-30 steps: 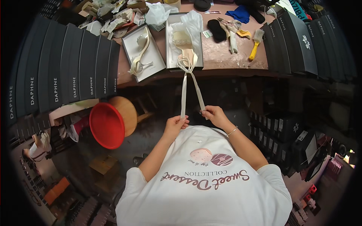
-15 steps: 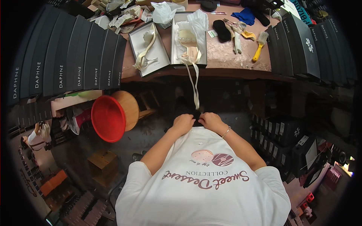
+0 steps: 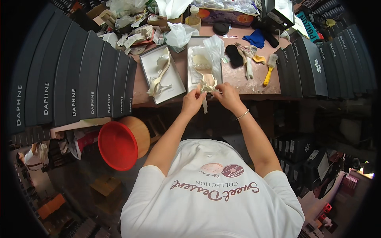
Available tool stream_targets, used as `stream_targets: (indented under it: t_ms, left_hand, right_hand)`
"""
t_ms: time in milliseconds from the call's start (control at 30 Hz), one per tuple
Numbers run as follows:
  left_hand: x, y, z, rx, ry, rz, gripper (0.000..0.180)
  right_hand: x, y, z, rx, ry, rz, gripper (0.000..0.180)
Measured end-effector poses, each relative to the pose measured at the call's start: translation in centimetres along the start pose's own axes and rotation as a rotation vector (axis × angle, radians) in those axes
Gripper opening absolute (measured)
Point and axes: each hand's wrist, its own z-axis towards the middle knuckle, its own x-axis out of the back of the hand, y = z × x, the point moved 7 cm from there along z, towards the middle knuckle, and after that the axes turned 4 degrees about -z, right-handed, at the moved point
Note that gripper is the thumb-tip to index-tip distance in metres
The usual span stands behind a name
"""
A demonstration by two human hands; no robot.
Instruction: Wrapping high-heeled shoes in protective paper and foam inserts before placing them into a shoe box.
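A cream high-heeled sandal with a beaded strap lies in an open shoe box on the bench, with white tissue paper tucked in beside it. At its near end the sandal's cream ribbon is bunched up, and one tail hangs over the bench edge. My left hand is closed, fingertips pinching the ribbon from the left. On the other side my right hand also pinches it between thumb and fingers. A matching sandal lies on its side in the box lid to the left.
Rows of dark shoe boxes stand left, with more boxes right. A yellow-handled brush, a black pad, a blue cloth and a clear bottle lie or stand on the bench. A red basin sits below, left.
Both hands have moved from my waist up to the sandal in the box and now pinch its ribbon. The long hanging ribbon is drawn up and bunched. The view has tilted up slightly.
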Motion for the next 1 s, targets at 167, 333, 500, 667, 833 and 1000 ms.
stream_targets:
  t_ms: [167,333,500,667,833,1000]
  left_hand:
    - [-3.0,-5.0,-0.5,0.429,-0.264,-0.814,0.019]
    - [-3.2,-5.9,-1.5,0.520,-0.473,-1.071,0.015]
    - [-2.5,-3.1,-3.3,0.620,-0.632,-1.264,0.013]
    - [-2.6,-3.4,-4.6,0.793,-0.511,-1.424,0.016]
    - [-0.8,-4.1,-3.2,0.598,-0.431,-0.869,0.029]
    - [1.6,1.3,-1.3,-0.183,-0.242,0.002,0.041]
  right_hand:
    - [-3.7,2.0,-0.9,-0.367,-0.178,0.583,0.024]
    - [-5.2,1.7,-3.2,-0.598,-0.223,0.851,0.017]
    - [-6.6,1.1,-4.9,-0.724,-0.289,1.099,0.014]
    - [-7.0,0.2,-6.6,-0.769,-0.271,1.151,0.013]
    - [-6.0,0.7,-6.7,-0.714,-0.276,1.083,0.012]
    - [-4.9,-0.2,-5.6,-0.634,-0.337,1.074,0.012]
